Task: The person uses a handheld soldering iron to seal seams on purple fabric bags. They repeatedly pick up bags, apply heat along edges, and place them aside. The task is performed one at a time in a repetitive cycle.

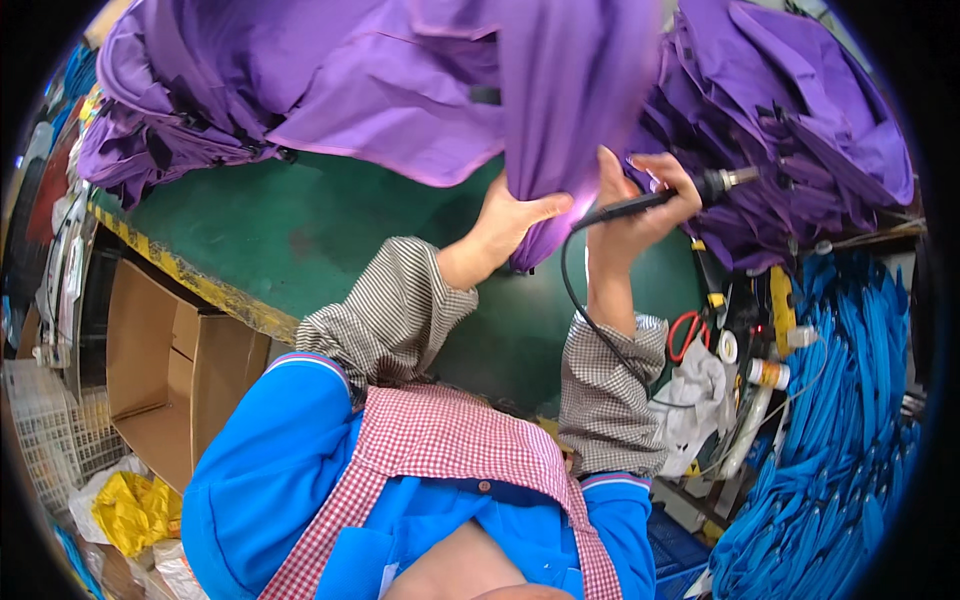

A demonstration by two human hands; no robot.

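Observation:
In the middle, a hanging strip of purple fabric is pinched in my left hand, thumb across its front. The fabric is blurred toward the top. My right hand is closed round a black pen-like tool with a metal tip, pointing right; its cord hangs down along my right forearm. The right fingers are close beside the fabric; whether they touch it I cannot tell. Both hands are above the green worktop. A larger sheet of purple fabric lies across the back.
Purple fabric piles fill the back right and left. Red scissors, tape, a white bottle and white cloth lie at the right, beside hanging blue strips. A cardboard box and yellow plastic bag are at the lower left.

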